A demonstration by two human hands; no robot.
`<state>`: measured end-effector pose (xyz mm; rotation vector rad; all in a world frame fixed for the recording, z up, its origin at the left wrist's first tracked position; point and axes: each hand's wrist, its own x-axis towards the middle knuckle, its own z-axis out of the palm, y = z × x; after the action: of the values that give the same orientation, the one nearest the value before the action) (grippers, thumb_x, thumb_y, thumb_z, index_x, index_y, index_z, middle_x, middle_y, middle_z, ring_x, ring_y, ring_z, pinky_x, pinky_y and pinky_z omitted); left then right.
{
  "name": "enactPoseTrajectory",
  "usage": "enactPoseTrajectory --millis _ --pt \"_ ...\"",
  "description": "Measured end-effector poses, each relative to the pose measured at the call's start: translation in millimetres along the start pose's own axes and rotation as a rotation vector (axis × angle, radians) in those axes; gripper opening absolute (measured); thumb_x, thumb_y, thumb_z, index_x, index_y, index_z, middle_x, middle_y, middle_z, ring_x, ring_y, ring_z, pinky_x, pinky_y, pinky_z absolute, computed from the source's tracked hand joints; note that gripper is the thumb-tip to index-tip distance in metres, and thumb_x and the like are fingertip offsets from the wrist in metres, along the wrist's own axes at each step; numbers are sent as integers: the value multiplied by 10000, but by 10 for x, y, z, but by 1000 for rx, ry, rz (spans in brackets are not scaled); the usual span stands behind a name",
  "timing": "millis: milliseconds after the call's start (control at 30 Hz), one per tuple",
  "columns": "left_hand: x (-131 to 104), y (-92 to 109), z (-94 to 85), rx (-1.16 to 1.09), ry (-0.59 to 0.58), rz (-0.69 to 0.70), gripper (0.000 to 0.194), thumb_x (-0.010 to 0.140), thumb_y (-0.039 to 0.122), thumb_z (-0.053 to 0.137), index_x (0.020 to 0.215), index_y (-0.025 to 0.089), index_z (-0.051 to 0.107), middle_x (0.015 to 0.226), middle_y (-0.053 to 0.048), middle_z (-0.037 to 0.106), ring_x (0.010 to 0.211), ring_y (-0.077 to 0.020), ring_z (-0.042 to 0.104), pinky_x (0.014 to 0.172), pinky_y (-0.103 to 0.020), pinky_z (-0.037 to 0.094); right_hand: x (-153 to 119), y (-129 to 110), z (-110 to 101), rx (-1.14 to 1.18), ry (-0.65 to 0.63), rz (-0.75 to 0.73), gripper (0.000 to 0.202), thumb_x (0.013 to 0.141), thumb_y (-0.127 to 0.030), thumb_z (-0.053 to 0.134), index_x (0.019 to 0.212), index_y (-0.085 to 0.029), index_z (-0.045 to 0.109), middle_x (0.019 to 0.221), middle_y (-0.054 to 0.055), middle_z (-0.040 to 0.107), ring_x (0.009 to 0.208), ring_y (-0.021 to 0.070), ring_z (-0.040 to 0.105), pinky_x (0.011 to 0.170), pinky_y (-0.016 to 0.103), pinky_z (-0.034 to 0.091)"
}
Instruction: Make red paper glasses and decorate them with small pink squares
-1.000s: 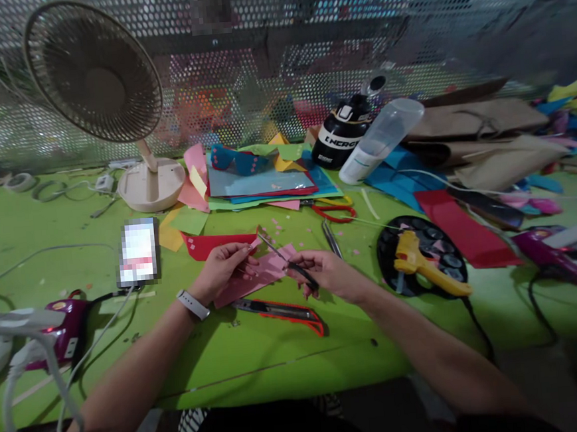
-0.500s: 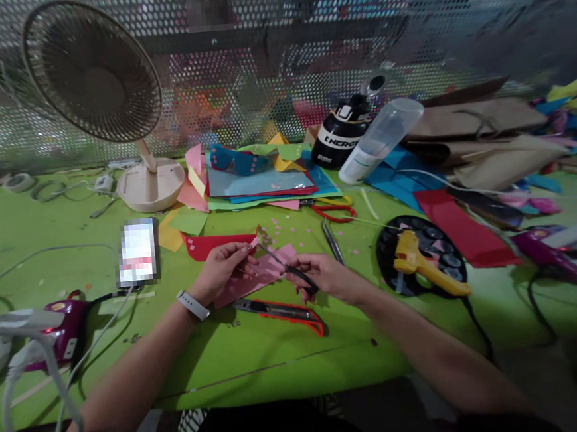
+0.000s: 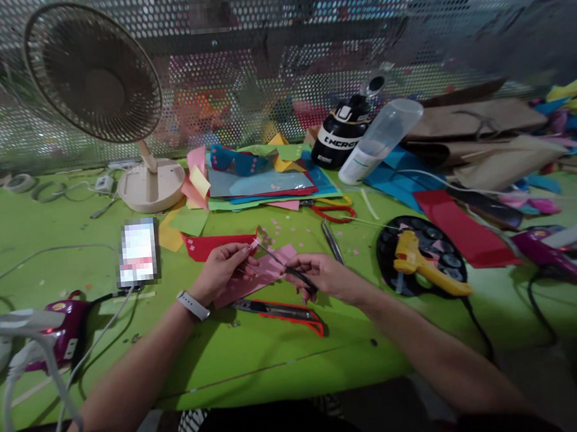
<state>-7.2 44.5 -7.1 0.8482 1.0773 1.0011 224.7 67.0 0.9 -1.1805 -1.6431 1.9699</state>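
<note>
My left hand [image 3: 227, 267] pinches a small bit of pink paper [image 3: 253, 243] between thumb and forefinger. Closed around a pair of slim dark tweezers [image 3: 300, 276] is my right hand [image 3: 318, 273]; their thin tip points left and reaches the pink bit at my left fingertips. A strip of pink paper [image 3: 246, 282] lies flat beneath both hands. Just beyond my left hand is a folded red paper piece [image 3: 211, 244] with small pink squares on its left end. Nearer me rests an orange-and-black utility knife [image 3: 281, 311].
Silver tweezers [image 3: 332, 242] and red-handled scissors [image 3: 335, 212] lie beyond my right hand. A yellow glue gun [image 3: 430, 268] sits on a black round tray [image 3: 388, 248] at right. A phone [image 3: 137, 251], fan [image 3: 96, 85], paper stack [image 3: 260, 178] and black bottle [image 3: 337, 139] stand around.
Both hands stay nearly in place. The tip of the tweezers has shifted very slightly at the pink bit.
</note>
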Motion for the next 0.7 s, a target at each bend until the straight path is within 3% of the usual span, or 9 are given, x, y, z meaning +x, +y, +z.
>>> enactPoseTrajectory --millis 700 --pt "-6 1 13 -6 -6 22 343 771 442 728 882 123 669 701 -21 692 523 -68 604 538 -174 505 -8 -14 -3 -19 37 -8 459 679 -509 768 914 -144 620 603 -24 617 462 93 603 381 170 437"
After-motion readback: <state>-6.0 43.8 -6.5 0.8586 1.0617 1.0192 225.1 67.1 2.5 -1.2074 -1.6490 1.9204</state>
